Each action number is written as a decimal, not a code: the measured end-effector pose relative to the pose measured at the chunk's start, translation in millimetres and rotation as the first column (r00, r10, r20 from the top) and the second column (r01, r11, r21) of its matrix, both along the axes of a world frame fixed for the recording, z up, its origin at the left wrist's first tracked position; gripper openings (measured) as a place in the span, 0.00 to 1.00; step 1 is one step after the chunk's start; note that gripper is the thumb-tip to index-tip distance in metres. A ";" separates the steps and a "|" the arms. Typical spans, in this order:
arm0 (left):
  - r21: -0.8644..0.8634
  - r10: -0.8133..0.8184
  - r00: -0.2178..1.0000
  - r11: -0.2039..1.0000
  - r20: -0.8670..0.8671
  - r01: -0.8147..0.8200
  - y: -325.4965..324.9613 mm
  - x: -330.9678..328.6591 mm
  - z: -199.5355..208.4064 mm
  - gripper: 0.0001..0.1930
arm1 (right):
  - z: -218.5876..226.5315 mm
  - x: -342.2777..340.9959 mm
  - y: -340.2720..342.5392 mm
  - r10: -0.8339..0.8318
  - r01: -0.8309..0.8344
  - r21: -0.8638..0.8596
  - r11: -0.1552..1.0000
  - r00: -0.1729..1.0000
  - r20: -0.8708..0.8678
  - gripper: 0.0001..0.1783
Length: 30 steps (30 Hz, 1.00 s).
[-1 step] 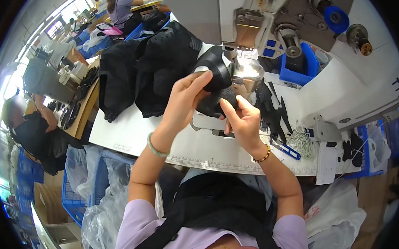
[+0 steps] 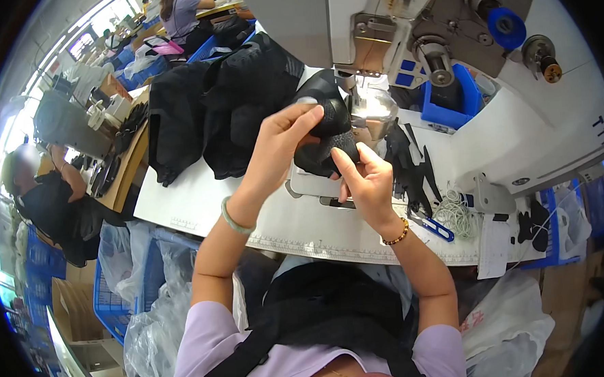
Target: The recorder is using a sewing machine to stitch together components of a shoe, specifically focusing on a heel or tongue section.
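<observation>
workpiece (image 2: 337,122), black and curved, with a glossy, pebbled surface across its middle, sits between my two hands, just in front of the lit area under the sewing machine (image 2: 374,38). my left hand (image 2: 280,140) has it by its left side: the thumb lies flat on the upper face, pointing to the right, and the other fingers bend in underneath, so i am pinching the material between them. most of those fingers are hidden, and i can't tell exactly where their tips press. my right hand (image 2: 366,175) pinches the lower right edge, thumb on the near side and forefinger beside it, the rest curled below. the upper part of the workpiece reaches beyond my left thumb, away from me; the lower part folds down between my hands, over the white table (image 2: 276,224). whether its far end touches the machine, i can't tell.

left of the workpiece, near my left hand, lies a pile of black fabric pieces (image 2: 246,106). right of my right hand hang together some narrow black strips (image 2: 403,166), and nearer to me are blue-handled snips (image 2: 436,228) beside a tangle of white cord (image 2: 456,216). farther back, beyond the strips, stands a blue bin (image 2: 456,109) with dark things inside.
</observation>
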<state>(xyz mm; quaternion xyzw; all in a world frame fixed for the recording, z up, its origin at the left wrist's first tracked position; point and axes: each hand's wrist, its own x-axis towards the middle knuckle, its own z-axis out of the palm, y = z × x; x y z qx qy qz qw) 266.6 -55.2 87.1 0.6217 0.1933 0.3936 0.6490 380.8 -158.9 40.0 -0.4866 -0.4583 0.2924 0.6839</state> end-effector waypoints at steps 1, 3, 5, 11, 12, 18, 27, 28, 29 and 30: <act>0.003 -0.009 1.000 1.000 0.002 0.009 4.1 6.0 3.9 0.15 | 2.7 2.0 0.2 0.010 -0.010 0.006 1.000 1.000 -0.028 0.09; 0.207 0.074 0.994 0.977 -0.083 -0.055 10.6 17.2 12.8 0.13 | 6.2 5.4 0.7 0.011 -0.010 0.016 1.000 0.999 -0.051 0.08; 0.216 0.059 0.995 0.976 -0.082 -0.040 16.0 27.1 16.5 0.11 | 8.4 7.3 1.9 0.032 -0.020 0.077 0.997 0.987 -0.158 0.07; 0.220 -0.024 0.982 0.973 -0.185 0.065 30.2 52.0 16.1 0.06 | 14.0 17.7 0.8 -0.016 0.025 0.057 0.998 0.989 -0.146 0.09; 0.213 -0.003 0.974 0.976 -0.228 0.053 29.6 54.7 16.8 0.05 | 8.5 19.9 2.1 -0.031 0.040 0.051 0.998 0.988 -0.151 0.10; 0.387 0.017 1.000 0.922 -0.006 -0.013 47.6 59.3 -3.1 0.08 | 19.0 30.1 2.0 -0.111 0.111 -0.069 0.991 0.994 0.004 0.08; 0.883 0.271 0.880 0.381 -0.390 0.273 27.6 -20.4 -24.4 0.09 | -44.7 49.0 -43.9 0.203 0.058 -0.342 0.938 0.708 0.677 0.07; 0.874 0.353 0.819 0.355 -0.453 0.331 28.2 -22.8 -25.5 0.11 | -47.8 47.8 -43.5 0.229 0.067 -0.361 0.930 0.661 0.714 0.08; 0.882 0.346 0.845 0.390 -0.408 0.265 32.3 -20.4 -26.3 0.14 | -49.7 46.9 -42.7 0.255 0.076 -0.377 0.923 0.612 0.749 0.08; 0.903 0.347 0.875 0.381 -0.339 0.198 32.8 -17.7 -24.4 0.14 | -50.9 46.5 -43.4 0.264 0.069 -0.383 0.921 0.611 0.746 0.08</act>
